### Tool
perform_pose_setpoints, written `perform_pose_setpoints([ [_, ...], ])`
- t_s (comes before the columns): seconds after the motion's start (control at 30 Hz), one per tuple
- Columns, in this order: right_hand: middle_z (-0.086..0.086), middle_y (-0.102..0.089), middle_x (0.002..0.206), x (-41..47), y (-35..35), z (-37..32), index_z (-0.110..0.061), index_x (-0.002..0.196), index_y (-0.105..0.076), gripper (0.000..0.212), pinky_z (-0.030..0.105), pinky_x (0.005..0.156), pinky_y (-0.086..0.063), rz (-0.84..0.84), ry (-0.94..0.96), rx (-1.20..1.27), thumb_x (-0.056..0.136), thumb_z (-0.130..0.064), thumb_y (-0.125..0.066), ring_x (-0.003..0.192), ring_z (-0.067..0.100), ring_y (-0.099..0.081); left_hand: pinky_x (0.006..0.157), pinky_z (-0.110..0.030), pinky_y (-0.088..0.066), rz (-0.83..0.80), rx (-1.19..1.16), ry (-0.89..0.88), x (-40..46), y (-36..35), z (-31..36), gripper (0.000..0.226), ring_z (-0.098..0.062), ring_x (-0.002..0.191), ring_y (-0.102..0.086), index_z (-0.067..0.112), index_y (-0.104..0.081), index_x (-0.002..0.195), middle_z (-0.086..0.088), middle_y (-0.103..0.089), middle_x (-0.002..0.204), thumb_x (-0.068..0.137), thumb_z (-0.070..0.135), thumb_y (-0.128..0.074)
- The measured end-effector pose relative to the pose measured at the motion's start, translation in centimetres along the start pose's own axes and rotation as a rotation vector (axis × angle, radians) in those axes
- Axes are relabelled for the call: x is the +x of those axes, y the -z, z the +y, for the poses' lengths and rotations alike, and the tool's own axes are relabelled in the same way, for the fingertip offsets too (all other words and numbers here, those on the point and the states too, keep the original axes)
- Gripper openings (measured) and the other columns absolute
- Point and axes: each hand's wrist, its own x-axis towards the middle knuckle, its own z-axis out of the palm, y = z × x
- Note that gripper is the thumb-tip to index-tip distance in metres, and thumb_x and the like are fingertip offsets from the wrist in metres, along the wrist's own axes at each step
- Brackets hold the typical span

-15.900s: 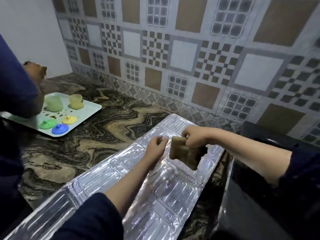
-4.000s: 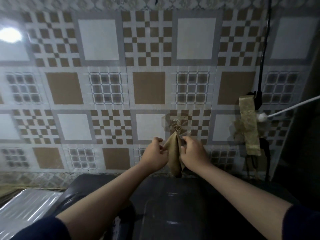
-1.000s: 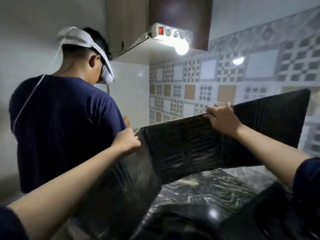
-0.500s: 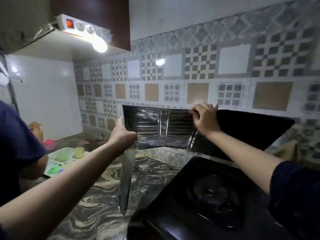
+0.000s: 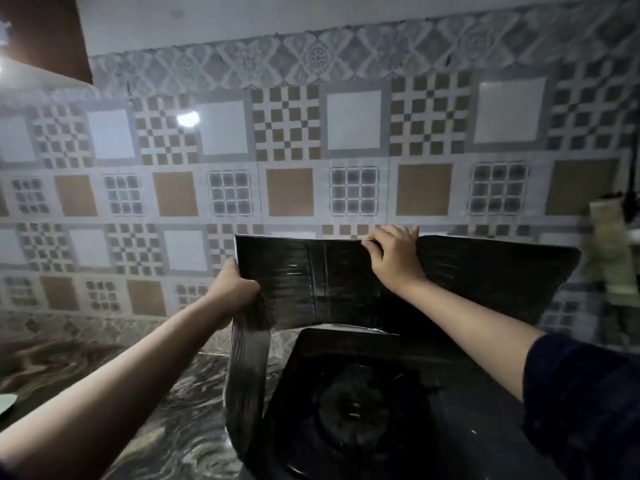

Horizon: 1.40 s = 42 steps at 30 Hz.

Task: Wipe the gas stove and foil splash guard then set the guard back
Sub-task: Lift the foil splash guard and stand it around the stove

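Observation:
The foil splash guard (image 5: 485, 282) stands upright and folded around the back and left side of the black gas stove (image 5: 398, 403); it looks dark in this light. My left hand (image 5: 233, 289) grips the guard at its left fold, where the side panel (image 5: 246, 375) bends down along the stove's left edge. My right hand (image 5: 393, 259) holds the top edge of the back panel, fingers curled over it. The stove's burner (image 5: 353, 407) shows in front of the guard.
A patterned tile wall (image 5: 287, 188) rises right behind the guard. The marbled countertop (image 5: 166, 403) stretches to the left, with a corner of a pale tray (image 5: 5, 405) at the far left edge. A tan cloth (image 5: 611, 258) hangs on the wall at right.
Both hands have carried the guard to the right and lowered it behind and beside the stove. The view has swung right; the other person has left the frame.

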Motion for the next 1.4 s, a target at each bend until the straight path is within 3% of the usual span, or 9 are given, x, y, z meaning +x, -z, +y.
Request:
perform_pose_setpoints([
  [0.17,0.008,-0.064,0.089,-0.7,-0.2,2.3,-0.01,0.086,-0.067,0.017,0.056,0.113,-0.013,-0.106,-0.095,-0.104,0.091,-0.02,-0.055,0.098,0.03,-0.053,0.079,-0.04,-0.054,-0.143,0.023,0.046,2.6,-2.2,-1.0,0.04,-0.029,0.088,-0.059,0.006,-0.044,0.116,-0.014,-0.057,0.093,0.08,-0.011,-0.047],
  [0.27,0.005,-0.065,0.092,-1.8,-0.7,3.3,-0.012,0.086,-0.066,0.017,0.055,0.115,-0.013,-0.172,-0.18,-0.12,0.093,-0.02,-0.052,0.1,0.027,-0.052,0.082,-0.043,-0.056,-0.237,0.044,0.056,3.9,-2.9,-1.5,0.041,-0.031,0.09,-0.061,0.004,-0.045,0.118,-0.017,-0.058,0.098,0.079,-0.01,-0.045],
  [0.37,0.003,-0.062,0.089,-2.7,-1.5,4.4,-0.012,0.085,-0.064,0.015,0.055,0.112,-0.019,-0.169,-0.222,-0.163,0.093,-0.017,-0.051,0.097,0.027,-0.052,0.066,-0.033,-0.053,-0.282,0.071,0.032,5.3,-3.4,-1.4,0.035,-0.022,0.079,-0.057,0.002,-0.045,0.114,-0.013,-0.056,0.091,0.081,-0.011,-0.044],
  [0.47,0.003,-0.061,0.085,-2.3,-1.8,4.9,-0.012,0.085,-0.063,0.013,0.056,0.107,-0.026,-0.149,-0.236,-0.198,0.091,-0.014,-0.051,0.092,0.028,-0.052,0.077,-0.04,-0.054,-0.315,0.079,0.012,6.6,-3.9,-0.9,0.039,-0.026,0.09,-0.059,0.005,-0.043,0.118,-0.013,-0.057,0.096,0.082,-0.008,-0.049],
  [0.83,0.008,-0.065,0.094,2.0,-2.4,6.1,-0.006,0.088,-0.066,0.016,0.051,0.115,-0.006,-0.114,-0.145,-0.248,0.091,-0.007,-0.051,0.101,0.029,-0.052,0.079,-0.043,-0.056,-0.355,0.155,0.023,10.0,-4.3,-1.0,0.033,-0.031,0.09,-0.061,0.0,-0.046,0.116,-0.019,-0.059,0.1,0.083,-0.004,-0.047],
  [0.97,0.008,-0.063,0.088,0.9,-2.9,7.3,-0.007,0.085,-0.063,0.013,0.046,0.111,-0.015,-0.157,-0.145,-0.287,0.09,-0.007,-0.051,0.098,0.03,-0.05,0.051,-0.022,-0.042,-0.388,0.213,0.003,9.6,-5.1,-1.7,0.031,-0.014,0.071,-0.052,0.003,-0.043,0.117,-0.007,-0.052,0.085,0.086,-0.003,-0.047],
  [1.2,0.004,-0.061,0.08,-0.1,-2.6,9.8,-0.014,0.076,-0.056,0.017,0.051,0.102,-0.035,-0.449,-0.299,-0.272,0.091,-0.009,-0.049,0.086,0.03,-0.054,0.055,-0.025,-0.039,-0.458,0.353,0.012,9.8,-6.5,-1.2,0.033,-0.019,0.074,-0.052,-0.004,-0.049,0.119,-0.009,-0.052,0.085,0.087,-0.001,-0.043],
  [1.3,0.001,-0.06,0.083,-2.4,-2.8,11.0,-0.015,0.081,-0.057,0.014,0.042,0.097,-0.032,-0.389,-0.318,-0.325,0.092,-0.01,-0.049,0.088,0.029,-0.055,0.066,-0.027,-0.04,-0.49,0.432,-0.007,10.0,-7.5,-1.1,0.035,-0.023,0.085,-0.051,-0.003,-0.049,0.122,-0.01,-0.052,0.094,0.088,0.004,-0.046],
  [1.4,0.005,-0.062,0.088,-2.5,-3.1,11.4,-0.014,0.087,-0.062,0.014,0.041,0.098,-0.03,-0.377,-0.323,-0.316,0.092,-0.011,-0.049,0.091,0.029,-0.054,0.057,-0.026,-0.039,-0.483,0.446,-0.019,9.8,-8.3,-0.4,0.018,-0.019,0.074,-0.049,0.003,-0.05,0.106,-0.004,-0.048,0.076,0.089,0.004,-0.045],
])
